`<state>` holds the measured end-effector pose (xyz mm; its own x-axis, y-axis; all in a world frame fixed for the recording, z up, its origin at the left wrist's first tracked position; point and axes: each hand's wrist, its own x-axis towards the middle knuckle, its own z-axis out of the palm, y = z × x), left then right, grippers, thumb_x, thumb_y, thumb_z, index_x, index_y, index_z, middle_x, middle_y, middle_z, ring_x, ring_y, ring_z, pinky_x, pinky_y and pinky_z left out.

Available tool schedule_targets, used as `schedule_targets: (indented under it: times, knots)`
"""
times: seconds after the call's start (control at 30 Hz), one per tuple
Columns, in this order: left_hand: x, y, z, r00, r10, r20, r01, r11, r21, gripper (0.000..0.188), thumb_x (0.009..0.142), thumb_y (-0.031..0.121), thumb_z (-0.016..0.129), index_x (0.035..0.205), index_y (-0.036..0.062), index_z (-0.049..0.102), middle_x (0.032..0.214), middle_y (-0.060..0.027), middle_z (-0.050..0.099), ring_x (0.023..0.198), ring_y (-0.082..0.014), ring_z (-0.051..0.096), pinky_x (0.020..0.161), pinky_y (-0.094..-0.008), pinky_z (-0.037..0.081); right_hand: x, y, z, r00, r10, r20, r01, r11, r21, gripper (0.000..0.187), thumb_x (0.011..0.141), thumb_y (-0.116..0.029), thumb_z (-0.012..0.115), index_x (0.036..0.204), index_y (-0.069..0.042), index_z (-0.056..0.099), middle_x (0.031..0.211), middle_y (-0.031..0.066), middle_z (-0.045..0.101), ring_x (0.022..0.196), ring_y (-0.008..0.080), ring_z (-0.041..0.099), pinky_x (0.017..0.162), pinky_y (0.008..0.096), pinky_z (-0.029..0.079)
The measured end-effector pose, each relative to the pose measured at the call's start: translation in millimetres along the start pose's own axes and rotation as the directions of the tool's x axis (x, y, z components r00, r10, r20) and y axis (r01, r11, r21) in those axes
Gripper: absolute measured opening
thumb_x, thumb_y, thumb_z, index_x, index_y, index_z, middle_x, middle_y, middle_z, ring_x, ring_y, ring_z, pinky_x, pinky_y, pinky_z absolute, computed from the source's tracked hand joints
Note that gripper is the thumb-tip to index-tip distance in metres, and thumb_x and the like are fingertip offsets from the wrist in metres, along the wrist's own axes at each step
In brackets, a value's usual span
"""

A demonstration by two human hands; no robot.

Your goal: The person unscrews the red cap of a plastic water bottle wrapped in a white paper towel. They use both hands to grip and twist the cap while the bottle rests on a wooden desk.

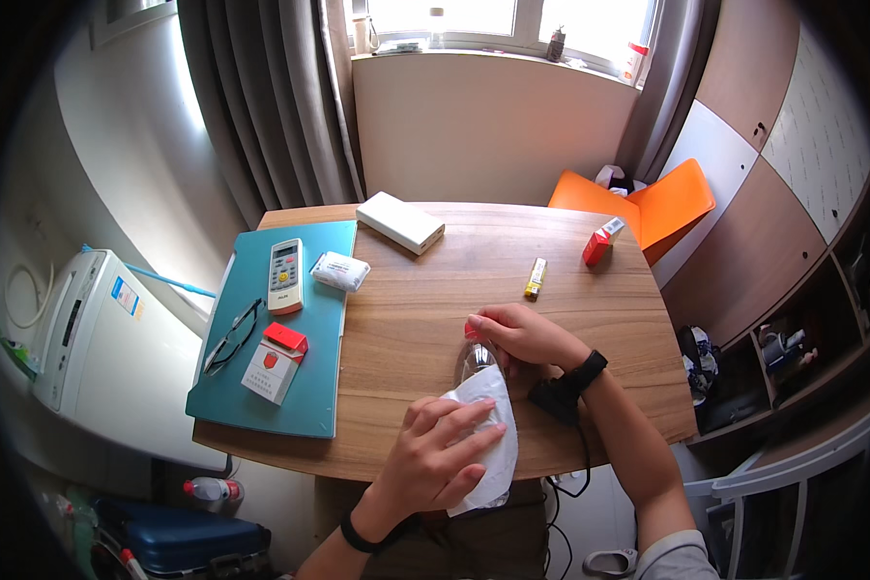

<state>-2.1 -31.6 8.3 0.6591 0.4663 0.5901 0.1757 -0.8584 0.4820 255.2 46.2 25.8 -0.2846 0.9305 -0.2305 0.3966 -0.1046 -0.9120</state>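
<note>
A clear plastic bottle [477, 359] with a red cap [471, 332] stands or leans near the table's front edge; its lower part is covered. My right hand [530, 334] is closed on the red cap, thumb and fingers pinching it. Over the bottle's body lies a white tissue [482, 390], which hangs down past the table edge. My left hand [433, 454] holds this tissue against the bottle's side, with its fingers laid across it. A dark strap with a black device and cable [554, 396] is at my right wrist.
On the left, a teal folder [309, 406] carries a remote control [285, 277], glasses [232, 338], a cigarette pack [274, 367] and a small white packet [340, 272]. Farther back lie a white box [400, 222], a yellow lighter [536, 278] and a red pack [597, 248]. An orange chair [675, 203] stands behind.
</note>
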Motion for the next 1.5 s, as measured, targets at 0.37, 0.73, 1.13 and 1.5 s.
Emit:
schedule_targets:
  times: [0.37, 0.73, 1.13, 1.5]
  knots:
    - [5.9, -0.9, 5.4, 0.996, -0.047, -0.071, 0.049, 0.998, 0.031, 0.066, 0.111, 0.053, 0.027, 0.124, 0.0115, 0.077, 0.137, -0.0167, 0.063, 0.127, -0.0349, 0.059, 0.114, -0.0539, 0.038, -0.7, 1.1, -1.3, 1.0, 0.0, 0.003, 0.0, 1.0, 0.0, 0.051, 0.111, -0.046, 0.049, 0.109, 0.001, 0.068, 0.07, 0.0024, 0.064, 0.055, 0.0111, 0.063, 0.05, 0.0271, 0.053]
    - [5.0, -2.8, 6.1, 0.996, -0.036, -0.079, 0.039, 0.999, 0.036, 0.069, 0.111, 0.056, 0.026, 0.123, 0.01, 0.076, 0.137, -0.0172, 0.063, 0.126, -0.0362, 0.059, 0.112, -0.0539, 0.041, -0.3, 1.0, -0.5, 1.0, -0.001, -0.002, 0.001, 1.0, -0.008, 0.052, 0.111, -0.046, 0.049, 0.109, 0.002, 0.068, 0.071, 0.0036, 0.065, 0.055, 0.0118, 0.064, 0.05, 0.0278, 0.054]
    - [5.4, -2.8, 5.8, 0.997, -0.032, -0.073, 0.033, 0.999, 0.009, 0.068, 0.11, 0.056, 0.029, 0.124, 0.0087, 0.076, 0.138, -0.0181, 0.062, 0.128, -0.0379, 0.058, 0.112, -0.0536, 0.041, -0.7, 0.2, 0.2, 1.0, -0.006, -0.007, 0.006, 1.0, 0.011, 0.052, 0.111, -0.045, 0.048, 0.108, 0.003, 0.067, 0.075, 0.0041, 0.067, 0.055, 0.0115, 0.064, 0.05, 0.0277, 0.054]
    - [4.9, -2.5, 6.1, 0.997, -0.035, -0.067, 0.036, 0.999, 0.01, 0.068, 0.11, 0.056, 0.028, 0.125, 0.0094, 0.075, 0.138, -0.0178, 0.062, 0.128, -0.0385, 0.057, 0.112, -0.0532, 0.042, 0.0, 1.9, -0.6, 1.0, -0.005, 0.001, 0.005, 1.0, -0.004, 0.051, 0.111, -0.045, 0.048, 0.108, 0.003, 0.067, 0.072, 0.0035, 0.066, 0.054, 0.0117, 0.064, 0.05, 0.0276, 0.054]
